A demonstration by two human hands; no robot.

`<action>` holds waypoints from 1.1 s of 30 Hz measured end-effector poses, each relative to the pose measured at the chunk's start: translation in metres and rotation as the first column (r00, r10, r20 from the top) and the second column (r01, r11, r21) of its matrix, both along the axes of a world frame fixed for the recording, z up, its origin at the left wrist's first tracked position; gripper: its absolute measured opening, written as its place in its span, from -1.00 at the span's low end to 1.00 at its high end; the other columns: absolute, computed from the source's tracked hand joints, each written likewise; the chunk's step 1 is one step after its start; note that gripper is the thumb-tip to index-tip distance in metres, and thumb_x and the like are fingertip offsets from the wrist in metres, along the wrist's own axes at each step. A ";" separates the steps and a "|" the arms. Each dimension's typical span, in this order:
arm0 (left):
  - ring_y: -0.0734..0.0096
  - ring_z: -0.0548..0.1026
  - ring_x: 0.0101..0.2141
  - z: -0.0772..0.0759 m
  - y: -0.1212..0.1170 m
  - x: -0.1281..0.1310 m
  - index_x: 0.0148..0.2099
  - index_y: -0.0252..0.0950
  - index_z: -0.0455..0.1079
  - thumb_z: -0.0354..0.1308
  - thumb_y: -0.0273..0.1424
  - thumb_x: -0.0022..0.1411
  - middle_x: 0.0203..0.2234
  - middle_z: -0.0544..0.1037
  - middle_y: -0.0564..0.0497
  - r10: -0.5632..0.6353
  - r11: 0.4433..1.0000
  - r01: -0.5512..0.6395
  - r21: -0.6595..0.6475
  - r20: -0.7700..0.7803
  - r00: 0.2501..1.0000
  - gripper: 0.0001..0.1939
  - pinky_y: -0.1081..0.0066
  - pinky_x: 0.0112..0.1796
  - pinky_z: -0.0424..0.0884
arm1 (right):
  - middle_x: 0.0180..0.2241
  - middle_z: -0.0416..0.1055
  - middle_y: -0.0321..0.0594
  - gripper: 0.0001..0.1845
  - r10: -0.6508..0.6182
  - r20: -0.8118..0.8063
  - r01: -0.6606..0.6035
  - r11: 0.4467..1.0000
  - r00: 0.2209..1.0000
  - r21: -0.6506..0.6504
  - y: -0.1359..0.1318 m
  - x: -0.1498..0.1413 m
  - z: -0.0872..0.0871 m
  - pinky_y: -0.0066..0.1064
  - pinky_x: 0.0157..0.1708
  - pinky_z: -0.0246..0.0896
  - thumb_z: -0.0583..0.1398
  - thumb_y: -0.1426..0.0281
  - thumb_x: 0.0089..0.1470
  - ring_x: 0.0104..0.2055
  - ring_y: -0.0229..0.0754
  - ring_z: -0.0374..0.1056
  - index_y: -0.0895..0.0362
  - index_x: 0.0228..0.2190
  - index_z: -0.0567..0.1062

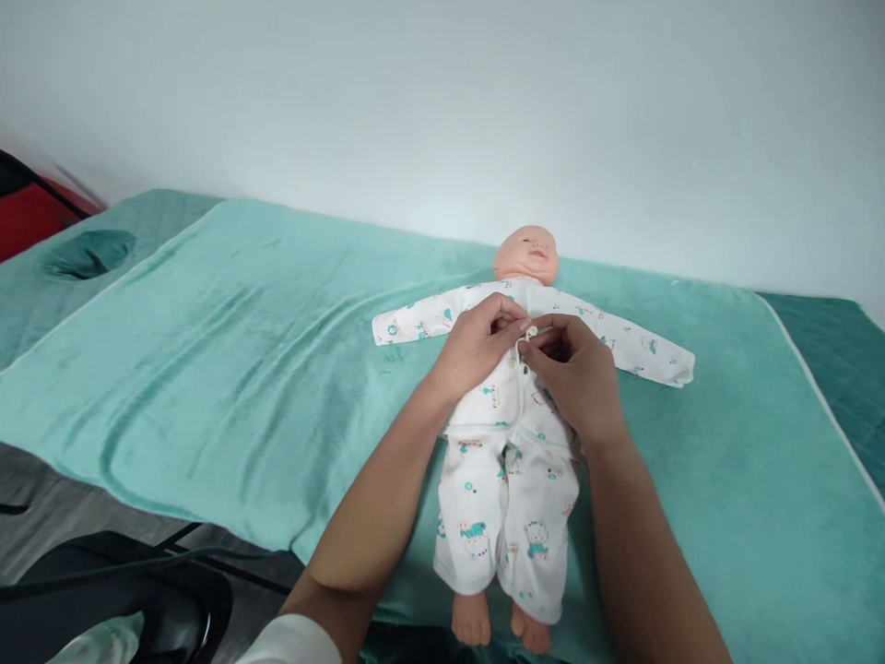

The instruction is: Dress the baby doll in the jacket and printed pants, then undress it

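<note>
A baby doll (526, 254) lies on its back on a teal blanket (277, 369), dressed in a white printed shirt (421, 323) and matching trousers (504, 526). Its bare feet point toward me. My left hand (477, 346) pinches the left edge of the shirt front at the chest. My right hand (577, 373) pinches the right edge beside a small button (532, 332). Both hands meet at the shirt's front opening. The sleeves lie spread out to either side.
The blanket covers a padded table with a face hole (87, 254) at the far left. A white wall rises behind. A black chair (124, 590) stands at the lower left over a grey floor. Something red (28, 217) sits at the far left edge.
</note>
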State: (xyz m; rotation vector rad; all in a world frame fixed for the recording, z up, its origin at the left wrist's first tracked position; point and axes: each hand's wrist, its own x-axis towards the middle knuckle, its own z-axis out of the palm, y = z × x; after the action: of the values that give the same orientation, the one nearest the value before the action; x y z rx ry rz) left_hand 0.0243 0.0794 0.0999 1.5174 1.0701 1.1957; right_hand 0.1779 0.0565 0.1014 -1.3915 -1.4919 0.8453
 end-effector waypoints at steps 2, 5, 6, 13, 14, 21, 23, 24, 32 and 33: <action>0.52 0.44 -0.37 0.001 -0.001 0.002 -0.20 -0.26 0.41 0.19 -0.33 0.27 -0.40 0.51 0.08 0.006 1.000 -0.006 -0.009 -0.020 1.000 -0.88 0.48 -0.32 0.33 | -0.40 0.53 -0.30 -0.71 -0.001 0.041 0.001 1.000 0.999 0.011 0.000 -0.001 0.001 -0.38 -0.36 0.26 0.32 0.34 0.00 -0.42 -0.26 0.38 0.08 -0.18 0.53; 0.54 0.43 -0.41 0.002 -0.002 0.005 -0.19 -0.26 0.40 0.18 -0.41 0.24 -0.42 0.50 0.10 0.053 0.998 -0.054 -0.012 -0.063 0.997 -0.92 0.49 -0.35 0.33 | -0.39 0.51 -0.31 -0.70 0.016 0.069 -0.017 1.000 0.997 0.025 0.000 -0.002 0.000 -0.37 -0.34 0.26 0.30 0.35 0.02 -0.40 -0.26 0.37 0.07 -0.15 0.51; 0.55 0.41 -0.42 0.002 -0.002 0.005 -0.19 -0.26 0.40 0.16 -0.44 0.24 -0.43 0.48 0.11 0.072 0.997 -0.073 -0.005 -0.083 0.994 -0.93 0.49 -0.36 0.32 | -0.38 0.50 -0.32 -0.68 0.023 0.082 -0.026 0.999 0.996 0.033 0.000 -0.003 -0.001 -0.37 -0.34 0.26 0.29 0.34 0.02 -0.40 -0.26 0.35 0.06 -0.13 0.49; 0.54 0.38 -0.38 0.003 -0.003 -0.011 -0.18 -0.26 0.44 0.18 -0.38 0.24 -0.41 0.44 0.10 -0.014 1.000 0.012 -0.016 -0.082 0.997 -0.89 0.47 -0.31 0.31 | -0.24 0.40 -0.21 -0.60 -0.003 0.401 -0.049 0.992 0.916 0.118 -0.011 -0.009 0.004 -0.30 -0.32 0.22 0.22 0.36 0.02 -0.31 -0.16 0.32 0.10 -0.08 0.30; 0.53 0.37 -0.38 0.005 -0.003 -0.016 -0.20 -0.26 0.45 0.19 -0.35 0.24 -0.42 0.43 0.10 -0.060 0.998 0.059 -0.028 -0.076 0.995 -0.89 0.47 -0.32 0.30 | -0.21 0.39 -0.15 -0.62 -0.008 0.479 -0.064 0.989 0.878 0.134 -0.016 -0.010 0.006 -0.28 -0.30 0.21 0.21 0.39 0.01 -0.26 -0.11 0.33 0.11 -0.11 0.29; 0.47 0.39 -0.39 0.013 -0.005 -0.037 -0.26 -0.27 0.48 0.23 -0.22 0.23 -0.41 0.48 0.04 -0.320 0.945 0.305 -0.118 -0.145 0.936 -0.79 0.43 -0.36 0.30 | -0.29 0.38 -0.06 -0.89 -0.020 0.792 -0.044 0.997 0.610 0.059 -0.039 -0.022 0.020 -0.29 -0.38 0.04 0.13 0.46 0.07 -0.26 0.00 0.32 0.10 -0.30 0.28; 0.46 0.42 -0.36 0.014 -0.004 -0.038 -0.27 -0.27 0.49 0.24 -0.24 0.21 -0.37 0.51 0.02 -0.353 0.934 0.336 -0.120 -0.187 0.917 -0.81 0.42 -0.35 0.32 | -0.31 0.39 -0.08 -0.96 -0.009 0.809 -0.017 1.000 0.588 0.023 -0.041 -0.024 0.024 -0.31 -0.42 -0.05 0.10 0.44 0.13 -0.32 -0.05 0.30 0.10 -0.33 0.28; 0.45 0.42 -0.36 0.014 -0.004 -0.038 -0.27 -0.27 0.49 0.24 -0.25 0.20 -0.36 0.51 0.02 -0.360 0.932 0.342 -0.119 -0.209 0.909 -0.82 0.42 -0.34 0.32 | -0.32 0.39 -0.09 -0.97 0.006 0.812 -0.010 1.000 0.584 0.000 -0.041 -0.024 0.025 -0.31 -0.44 -0.08 0.09 0.44 0.15 -0.35 -0.09 0.29 0.10 -0.34 0.27; 0.50 0.36 -0.39 0.016 -0.006 -0.036 -0.30 -0.24 0.51 0.25 -0.36 0.16 -0.36 0.47 0.07 -0.357 0.931 0.361 -0.044 -0.310 0.881 -0.92 0.45 -0.35 0.30 | -0.57 0.30 -0.34 -0.70 0.242 0.647 -0.194 0.970 0.723 -0.146 -0.033 0.005 0.034 -0.36 -0.49 -0.11 0.12 0.37 0.18 -0.53 -0.26 0.09 0.07 -0.56 0.18; 0.50 0.37 -0.38 0.016 -0.006 -0.036 -0.31 -0.24 0.51 0.24 -0.36 0.16 -0.36 0.47 0.07 -0.352 0.932 0.360 -0.035 -0.320 0.880 -0.93 0.44 -0.35 0.30 | -0.59 0.29 -0.35 -0.68 0.270 0.596 -0.225 0.963 0.757 -0.151 -0.031 0.011 0.033 -0.37 -0.50 -0.10 0.13 0.34 0.19 -0.54 -0.27 0.09 0.07 -0.56 0.19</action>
State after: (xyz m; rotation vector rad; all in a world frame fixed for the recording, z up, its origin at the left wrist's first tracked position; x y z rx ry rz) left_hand -0.0113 0.0732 0.1158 1.8790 0.9257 0.7229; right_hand 0.1888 0.0256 0.1347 -1.6372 -2.2056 0.6252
